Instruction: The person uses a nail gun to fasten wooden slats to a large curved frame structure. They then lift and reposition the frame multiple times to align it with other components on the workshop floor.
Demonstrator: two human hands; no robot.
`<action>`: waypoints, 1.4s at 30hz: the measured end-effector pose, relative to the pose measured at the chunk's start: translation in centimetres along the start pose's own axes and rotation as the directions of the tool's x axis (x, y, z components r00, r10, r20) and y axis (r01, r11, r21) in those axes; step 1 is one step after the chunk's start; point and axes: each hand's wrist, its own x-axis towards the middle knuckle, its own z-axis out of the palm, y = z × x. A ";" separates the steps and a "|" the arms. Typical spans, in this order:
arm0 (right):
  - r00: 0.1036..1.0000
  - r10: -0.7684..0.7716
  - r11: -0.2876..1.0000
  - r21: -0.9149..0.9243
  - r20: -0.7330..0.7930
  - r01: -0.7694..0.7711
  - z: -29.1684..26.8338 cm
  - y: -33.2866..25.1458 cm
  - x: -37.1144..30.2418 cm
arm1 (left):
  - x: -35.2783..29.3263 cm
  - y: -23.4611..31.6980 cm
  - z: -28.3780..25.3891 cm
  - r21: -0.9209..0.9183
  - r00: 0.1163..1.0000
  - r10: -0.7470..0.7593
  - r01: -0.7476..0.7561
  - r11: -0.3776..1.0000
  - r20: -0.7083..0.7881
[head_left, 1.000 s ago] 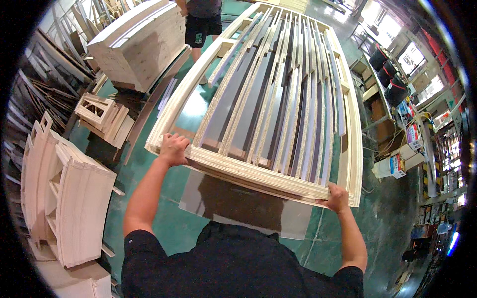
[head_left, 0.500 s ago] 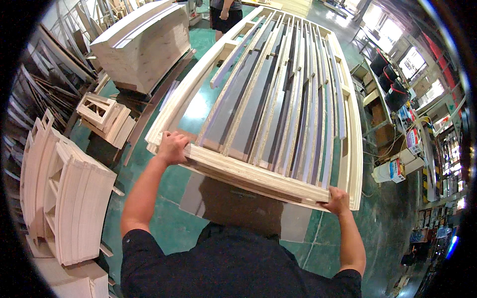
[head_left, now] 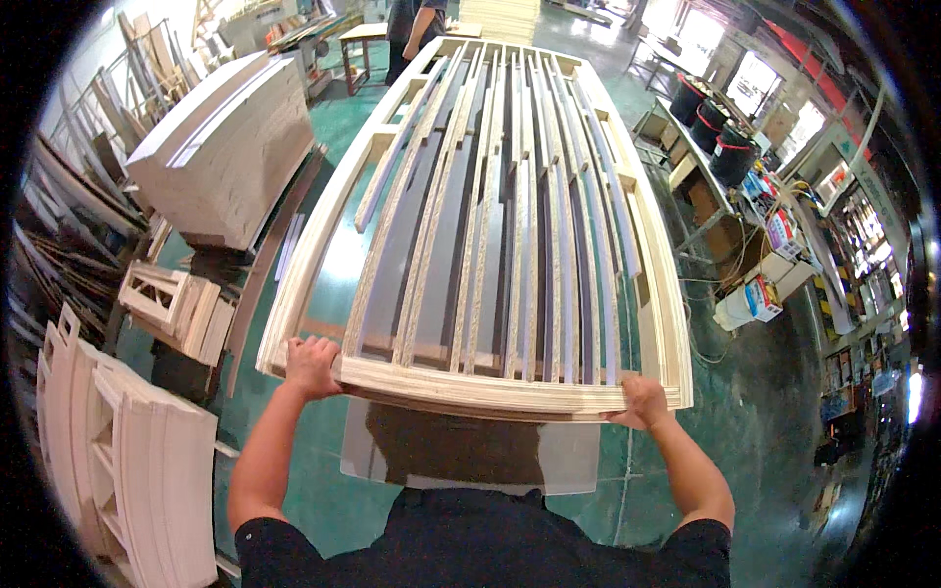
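A long pale wooden frame point(head_left: 480, 394) stretches away from me, filled lengthwise with several narrow slats point(head_left: 556, 294). Its near end rail is in both my hands. My left hand point(head_left: 314, 368) is closed over that rail close to the left corner, fingers on top. Near the right corner, my right hand point(head_left: 645, 402) wraps the same rail, its thumb side partly hidden. Some slats are staggered in length, and dark grey surfaces show through the gaps. Beneath the near end, part of a flat greyish sheet point(head_left: 569, 461) sticks out toward me.
A tall stack of pale boards point(head_left: 235, 157) stands at left. Small wooden frames point(head_left: 176, 304) and curved panels point(head_left: 162, 461) are piled nearer. Another person point(head_left: 407, 39) stands beyond the far left corner. At right, a bench point(head_left: 701, 201) carries black buckets point(head_left: 730, 157); a white bucket point(head_left: 735, 312) sits below.
The frame appears more squarely ahead, its near rail now almost level in view. My left hand shows lower, still gripping; my right hand keeps its hold. The other person has shifted left in view.
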 end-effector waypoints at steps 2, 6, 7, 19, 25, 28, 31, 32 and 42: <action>0.999 0.015 0.999 -0.030 0.038 -0.014 -0.5 -0.5 0.1 | 0.6 -0.2 -0.3 0.038 0.997 0.004 -0.007 0.999 0.079; 0.999 0.005 0.998 -0.064 0.053 -0.002 -1.3 -1.1 0.3 | 1.4 0.4 -1.3 0.047 0.982 0.017 -0.027 0.999 0.187; 0.999 -0.006 0.999 -0.050 0.035 0.008 -1.2 -1.1 0.2 | 1.3 0.2 -1.1 0.034 0.983 0.032 -0.039 0.999 0.178; 0.999 0.012 0.999 0.033 0.040 -0.014 -1.1 -1.6 0.5 | 0.3 -0.2 0.5 0.010 1.000 0.022 -0.022 1.000 0.021; 0.999 0.021 0.999 0.027 0.028 -0.022 -1.4 -1.6 0.0 | 0.6 0.3 -0.3 0.001 0.999 0.047 -0.047 0.999 0.004; 0.998 0.043 0.999 0.007 0.051 -0.044 -1.2 -1.6 0.0 | 0.5 0.0 0.1 0.004 0.999 0.027 -0.028 1.000 0.039; 0.998 0.038 0.999 0.018 0.041 -0.039 -1.0 -1.5 0.1 | 0.3 -0.2 0.5 -0.017 1.000 0.024 -0.024 1.000 0.018; 0.999 0.030 0.999 0.028 0.028 -0.030 -0.9 -1.4 0.2 | 0.4 -0.1 0.4 -0.029 1.000 0.027 -0.027 0.999 0.000; 0.993 0.009 1.000 -0.031 0.121 -0.005 -1.0 -0.6 0.5 | 0.6 -0.2 0.0 -0.009 0.996 0.089 -0.089 0.996 0.005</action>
